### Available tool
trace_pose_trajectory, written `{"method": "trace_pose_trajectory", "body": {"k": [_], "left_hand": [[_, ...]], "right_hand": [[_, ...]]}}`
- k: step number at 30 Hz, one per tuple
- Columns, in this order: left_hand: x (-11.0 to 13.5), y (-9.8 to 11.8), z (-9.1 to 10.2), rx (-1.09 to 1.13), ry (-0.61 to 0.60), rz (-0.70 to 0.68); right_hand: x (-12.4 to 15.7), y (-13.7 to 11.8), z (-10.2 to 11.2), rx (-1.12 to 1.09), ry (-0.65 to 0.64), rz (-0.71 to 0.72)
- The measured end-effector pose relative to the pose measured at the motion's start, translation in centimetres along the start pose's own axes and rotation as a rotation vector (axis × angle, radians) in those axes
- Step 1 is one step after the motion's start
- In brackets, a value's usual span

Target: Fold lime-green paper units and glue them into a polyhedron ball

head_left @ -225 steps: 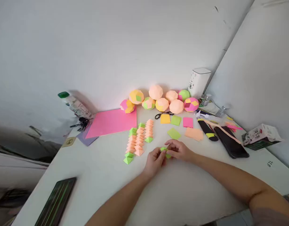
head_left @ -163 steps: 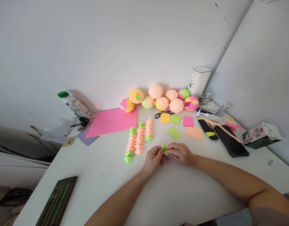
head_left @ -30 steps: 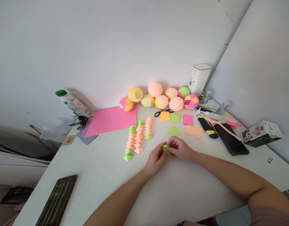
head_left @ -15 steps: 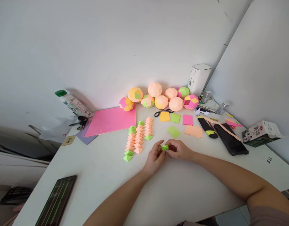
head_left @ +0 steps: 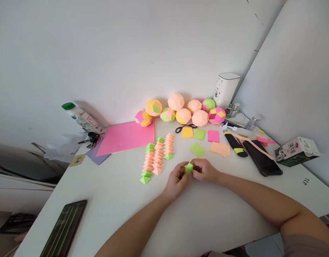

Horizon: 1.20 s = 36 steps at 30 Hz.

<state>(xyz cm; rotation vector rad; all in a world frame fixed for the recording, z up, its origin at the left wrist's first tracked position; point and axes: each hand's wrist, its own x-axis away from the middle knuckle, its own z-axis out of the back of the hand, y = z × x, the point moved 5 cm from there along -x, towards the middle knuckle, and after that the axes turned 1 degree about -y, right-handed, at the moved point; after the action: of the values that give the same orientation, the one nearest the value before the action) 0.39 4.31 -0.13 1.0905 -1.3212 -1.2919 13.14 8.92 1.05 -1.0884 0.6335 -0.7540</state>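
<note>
Table (head_left: 113, 192); green fold (head_left: 188, 167) now more upright

We look to be at a home craft corner: a white counter (head_left: 121, 200) pushed against plain walls, strewn with paper balls (head_left: 180, 111), scissors (head_left: 183, 128), keys (head_left: 90, 139), a milk carton (head_left: 297, 151) and a phone (head_left: 262, 157).

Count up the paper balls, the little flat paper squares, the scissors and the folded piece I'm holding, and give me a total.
paper balls: 9 in view
flat paper squares: 5, with the peach pile counted as one
scissors: 1
folded green piece, pinched between the left hand and the right hand: 1
Total: 16
</note>
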Motion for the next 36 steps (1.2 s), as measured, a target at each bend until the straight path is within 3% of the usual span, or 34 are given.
{"method": "trace_pose_trajectory", "body": {"k": [6,12,20,25,31,36], "left_hand": [[0.1,0.3,0.4,-0.003,0.063,0.029],[0.0,0.7,0.3,-0.075,0.069,0.009],[-0.2,0.0,0.1,-0.044,0.074,-0.029],[-0.2,0.4,-0.3,-0.024,0.011,0.029],[-0.2,0.1,-0.1,0.02,0.019,0.113],[-0.2,0.2,0.0,-0.034,-0.006,0.093]], "right_hand": [[0.1,0.6,0.1,-0.144,-0.037,-0.1],[0.3,0.3,-0.2,-0.267,-0.144,-0.019],[0.2,1.0,-0.2,-0.259,-0.093,-0.099],[0.2,0.9,-0.1,-0.296,-0.093,-0.147],[0.3,0.5,-0.3,-0.288,-0.1,-0.035],[0.3,0.6,-0.3,-0.243,-0.089,0.074]]}}
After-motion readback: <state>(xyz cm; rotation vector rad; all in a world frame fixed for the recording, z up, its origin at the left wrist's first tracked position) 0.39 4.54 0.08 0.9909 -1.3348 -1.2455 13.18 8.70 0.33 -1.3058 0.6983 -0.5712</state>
